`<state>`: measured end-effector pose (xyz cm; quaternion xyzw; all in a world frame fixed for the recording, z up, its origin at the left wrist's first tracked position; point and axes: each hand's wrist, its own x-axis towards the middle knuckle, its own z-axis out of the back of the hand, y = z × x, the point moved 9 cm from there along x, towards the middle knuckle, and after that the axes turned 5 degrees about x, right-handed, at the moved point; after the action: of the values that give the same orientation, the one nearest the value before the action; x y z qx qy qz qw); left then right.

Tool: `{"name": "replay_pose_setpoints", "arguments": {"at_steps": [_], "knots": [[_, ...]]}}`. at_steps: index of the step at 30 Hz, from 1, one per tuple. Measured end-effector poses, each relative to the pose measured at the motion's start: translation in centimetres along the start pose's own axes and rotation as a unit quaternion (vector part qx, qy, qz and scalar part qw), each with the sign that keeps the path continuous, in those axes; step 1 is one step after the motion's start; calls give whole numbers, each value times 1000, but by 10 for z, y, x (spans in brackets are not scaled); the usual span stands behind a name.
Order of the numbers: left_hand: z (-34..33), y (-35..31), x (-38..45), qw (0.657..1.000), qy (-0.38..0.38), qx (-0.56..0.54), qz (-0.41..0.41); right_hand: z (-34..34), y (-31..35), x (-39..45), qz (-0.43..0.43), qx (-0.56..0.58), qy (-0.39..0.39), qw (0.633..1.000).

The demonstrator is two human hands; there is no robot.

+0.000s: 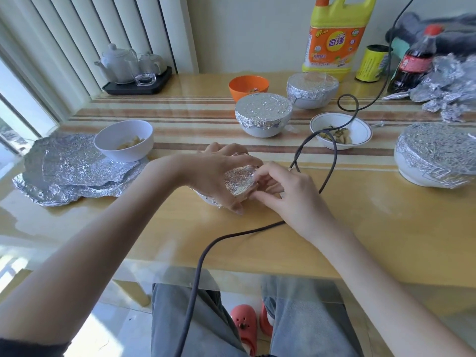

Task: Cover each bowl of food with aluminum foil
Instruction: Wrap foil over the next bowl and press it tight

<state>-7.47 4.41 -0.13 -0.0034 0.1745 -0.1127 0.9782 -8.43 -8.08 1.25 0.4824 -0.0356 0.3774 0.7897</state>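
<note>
Near the tabletop's front edge, the left hand (219,176) cups the small foil-topped bowl (238,182); the right hand (280,188) pinches its foil rim; best crimp evenly all round, keeping the bowl steady

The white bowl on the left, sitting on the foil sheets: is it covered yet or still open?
Still open. The white bowl has no foil over its rim, and yellowish food shows inside. The foil sheets lie flat beneath it.

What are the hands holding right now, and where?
Both grip the foil-covered small bowl: left hand over its left rim, right hand pinching foil at its right edge.
</note>
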Motion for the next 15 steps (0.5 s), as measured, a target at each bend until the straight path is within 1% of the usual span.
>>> {"name": "replay_pose_setpoints", "arguments": {"at_steps": [1, 3, 4, 5, 6, 8, 9, 10, 15], "knots": [[-1, 0, 0, 1000, 2, 2, 0, 3, -2, -2, -25, 20, -22, 999], [-1, -1, 0, 1000, 2, -7, 0, 8, -13, -11, -109, 41, -71, 991], [0, -2, 0, 1000, 2, -17, -1, 9, -19, -19, -163, 67, -88, 980], [0, -2, 0, 1000, 3, -24, -2, 5, -25, -27, -217, 130, -98, 963], [1, -3, -1, 1000, 6, -26, -3, -2, -30, -34, -269, 219, -101, 932], [0, -4, -1, 1000, 15, -25, 0, -21, -35, -42, -351, 373, -102, 853], [0, -4, -1, 1000, 17, -26, 1, -27, -36, -43, -370, 413, -105, 825], [0, -5, -1, 999, 17, -27, 2, -30, -36, -41, -379, 439, -110, 807], [1, -5, -2, 999, 9, -31, 1, -38, -37, -36, -396, 534, -123, 737]]}}
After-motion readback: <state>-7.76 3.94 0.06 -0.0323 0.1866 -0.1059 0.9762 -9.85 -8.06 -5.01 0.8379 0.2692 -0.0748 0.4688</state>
